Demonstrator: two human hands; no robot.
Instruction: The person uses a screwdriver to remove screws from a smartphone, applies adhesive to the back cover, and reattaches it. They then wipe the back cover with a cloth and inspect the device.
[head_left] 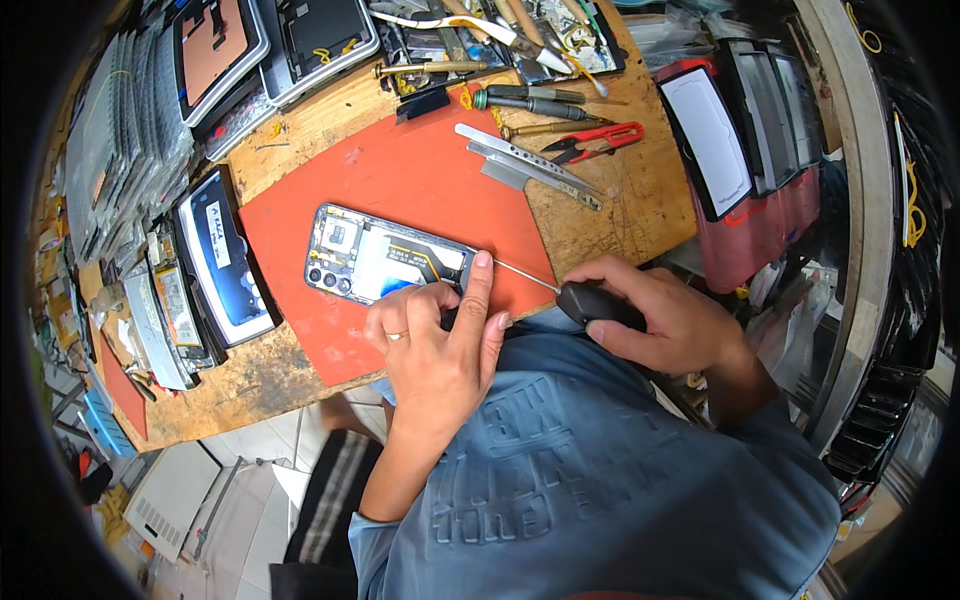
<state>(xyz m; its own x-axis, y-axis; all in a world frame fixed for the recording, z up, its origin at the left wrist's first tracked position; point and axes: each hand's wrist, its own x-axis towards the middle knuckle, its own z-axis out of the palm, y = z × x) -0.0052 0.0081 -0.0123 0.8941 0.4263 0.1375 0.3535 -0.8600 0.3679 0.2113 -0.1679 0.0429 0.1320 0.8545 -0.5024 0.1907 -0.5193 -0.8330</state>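
An opened smartphone (385, 248) lies on the orange-red mat (300, 240), its back cover off and the camera lenses and inner parts bare. My left hand (430, 355) holds the phone by its near right end, the index finger stretched along that end and the other fingers curled. A small dark thing shows between those fingers, too hidden to name. My right hand (690, 325) is wrapped round the black handle of a screwdriver (590, 304). Its thin metal shaft points left to the phone's right end, where the tip meets or nearly meets the edge by my left fingertip.
Metal tweezers (530, 165), red-handled snips (600, 142) and several pen-like tools (540, 105) lie beyond the mat. A tray of tools (440, 75) stands at the back. Boxed phone screens (222, 255) flank the left side, with stacked bubble-wrap sleeves (130, 130) behind. Screen panels (705, 140) lie right.
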